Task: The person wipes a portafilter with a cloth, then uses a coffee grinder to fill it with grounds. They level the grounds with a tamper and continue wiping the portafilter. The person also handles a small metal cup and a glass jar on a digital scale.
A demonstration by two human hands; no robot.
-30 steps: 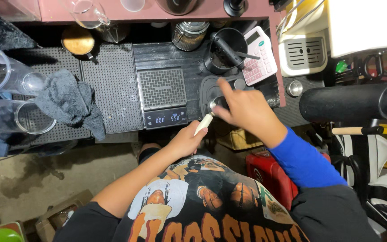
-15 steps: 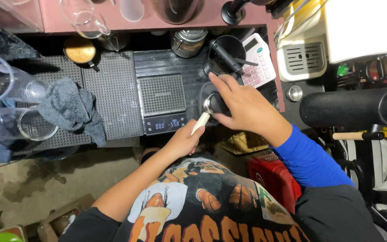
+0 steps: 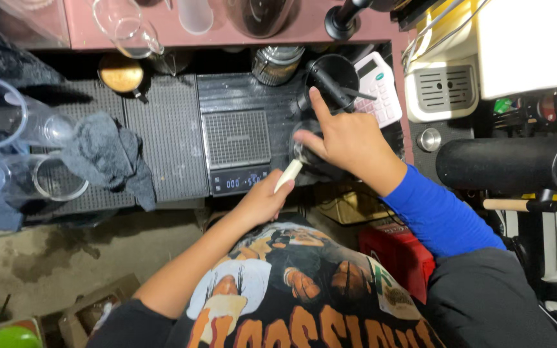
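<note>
- Left hand closed around the lower end of a pale handle, upper end slanting up and to the right from the fist.
- Tip of that pale handle reaching the rim of a small dark cup; what sits at the tip not clear enough to tell.
- Right hand, in a blue sleeve, wrapped over the small dark cup, thumb and lower fingers pressed to it, index finger stretched upward and free.
- Just above the outstretched index finger: a black container with dark tools leaning inside.
- Right of that container, well above the right-hand grip: a white calculator.
- Immediately left of both grips: a digital scale with ribbed platform and lit display, bare on top, nearly touching the left hand's knuckles.
- Further left, well apart: ribbed black mats, a crumpled grey cloth, clear plastic cups lying on their sides.
- Above the scale: a glass jar and a round brass-coloured lid.
- Along the top edge: a pink shelf with glass vessels.
- Right of the right wrist: a thick black cylinder lying across, and a cream machine with a vent grille above it.
- Below the grips: a red box partly hidden by the sleeve.
</note>
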